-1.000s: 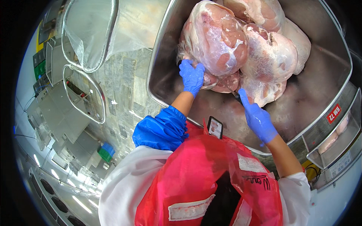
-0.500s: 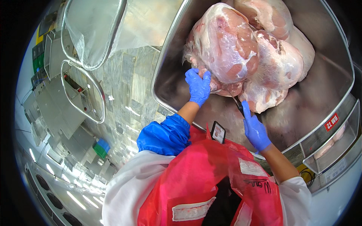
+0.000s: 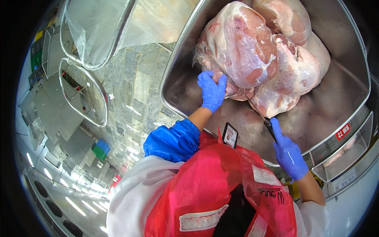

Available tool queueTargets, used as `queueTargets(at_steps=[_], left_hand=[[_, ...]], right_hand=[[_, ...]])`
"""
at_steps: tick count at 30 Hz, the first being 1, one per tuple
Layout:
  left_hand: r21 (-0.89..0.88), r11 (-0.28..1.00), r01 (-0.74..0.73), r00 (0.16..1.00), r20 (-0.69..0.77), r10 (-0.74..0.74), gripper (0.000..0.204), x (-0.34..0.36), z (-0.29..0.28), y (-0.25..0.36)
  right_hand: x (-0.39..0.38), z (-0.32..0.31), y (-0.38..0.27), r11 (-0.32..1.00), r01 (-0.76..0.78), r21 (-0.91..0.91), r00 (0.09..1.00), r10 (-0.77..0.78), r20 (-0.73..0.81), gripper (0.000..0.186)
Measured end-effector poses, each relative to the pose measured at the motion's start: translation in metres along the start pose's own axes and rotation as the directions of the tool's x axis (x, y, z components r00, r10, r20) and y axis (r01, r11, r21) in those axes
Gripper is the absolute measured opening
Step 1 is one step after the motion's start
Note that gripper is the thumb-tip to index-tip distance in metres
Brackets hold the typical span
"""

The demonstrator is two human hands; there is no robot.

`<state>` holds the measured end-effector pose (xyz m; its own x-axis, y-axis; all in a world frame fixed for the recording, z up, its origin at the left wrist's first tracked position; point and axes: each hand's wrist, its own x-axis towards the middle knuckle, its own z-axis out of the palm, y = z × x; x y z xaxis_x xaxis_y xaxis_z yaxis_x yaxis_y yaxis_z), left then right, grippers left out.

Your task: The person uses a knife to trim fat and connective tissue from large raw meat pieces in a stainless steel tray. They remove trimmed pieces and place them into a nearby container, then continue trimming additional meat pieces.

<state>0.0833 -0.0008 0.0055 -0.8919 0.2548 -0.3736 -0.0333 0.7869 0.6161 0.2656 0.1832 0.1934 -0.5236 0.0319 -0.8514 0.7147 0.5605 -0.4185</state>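
Observation:
Several large raw cuts of meat, pink with pale fat, are heaped in a deep stainless steel bin. My left hand, in a blue glove, is closed on the lower left edge of the nearest piece of meat. In my gloved right hand is a knife with a black handle and a thin blade. Its blade points up and left, and the tip reaches the lower edge of the meat, between two pieces. Whether the tip is inside the meat I cannot tell.
A metal frame with a clear plastic liner stands at the upper left, over a tiled floor. Right of the bin is a clear-sided tray with meat in it. A small screen device sits against my red apron.
My right hand has drawn the knife down and to the right, so more of the blade shows. My left hand keeps its hold on the meat.

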Motion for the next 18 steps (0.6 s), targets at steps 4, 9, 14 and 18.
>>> queueTargets(at_steps=[4, 9, 14, 18], left_hand=[[0.017, 1.0, -0.015, 1.0, 0.013, 0.015, 0.044, 0.001, -0.001, 0.0], [0.014, 1.0, -0.022, 0.99, 0.137, 0.02, 0.044, 0.006, -0.003, -0.006], [0.017, 0.995, -0.103, 0.994, 0.035, 0.103, 0.045, -0.002, -0.007, -0.007], [-0.009, 0.995, -0.099, 0.995, 0.015, 0.099, 0.044, -0.003, -0.005, -0.001]], right_hand=[[0.05, 0.043, 0.022, 0.992, 0.126, 0.012, 0.983, -0.123, -0.135, 0.068], [0.099, 0.085, 0.044, 0.99, 0.139, 0.005, 0.968, -0.135, -0.214, 0.067], [0.054, 0.046, 0.024, 0.991, 0.116, -0.067, 0.982, -0.125, -0.144, 0.07], [0.005, -0.014, -0.011, 0.996, -0.004, -0.088, 1.0, 0.004, 0.004, 0.071]])
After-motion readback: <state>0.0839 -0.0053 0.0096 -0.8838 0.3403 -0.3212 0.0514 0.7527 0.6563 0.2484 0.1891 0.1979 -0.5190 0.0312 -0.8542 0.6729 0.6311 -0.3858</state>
